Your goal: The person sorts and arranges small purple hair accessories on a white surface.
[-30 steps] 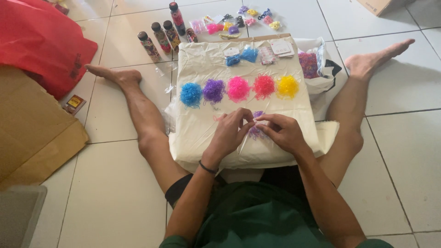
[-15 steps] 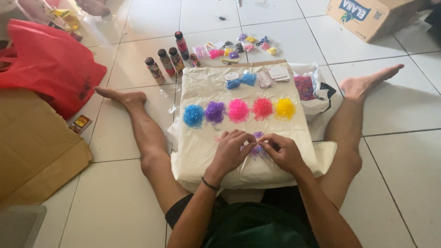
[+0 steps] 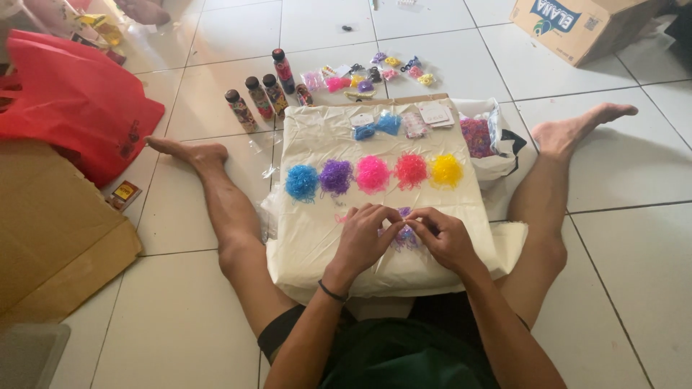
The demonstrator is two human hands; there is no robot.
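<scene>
A person is sitting on a white tiled floor (image 3: 180,317) with bare legs spread, both hands meeting over a cream plastic-wrapped flat parcel (image 3: 317,238) lying between the knees. The left hand (image 3: 362,239) is reaching forward from a wrist wearing a thin dark band, knuckles up, its fingers curling together and pinching at a small mixed heap of purple and pink elastic bands (image 3: 404,235). The right hand (image 3: 443,236) is angling in from the other side, fingertips drawn together on the same heap, so that the two hands are nearly touching at the tips. The heap is sitting on the near part of the parcel, mostly hidden beneath the fingers.

Just beyond the hands, five fluffy piles are lying in a row on the parcel: blue (image 3: 301,181), purple (image 3: 336,176), pink (image 3: 373,173), red-pink (image 3: 411,170) and yellow (image 3: 446,170). Four dark-capped patterned bottles (image 3: 261,97) are standing on the floor past the parcel's far left corner. A red plastic bag (image 3: 72,108) is lying to the left, near flattened brown cardboard (image 3: 50,230).
</scene>
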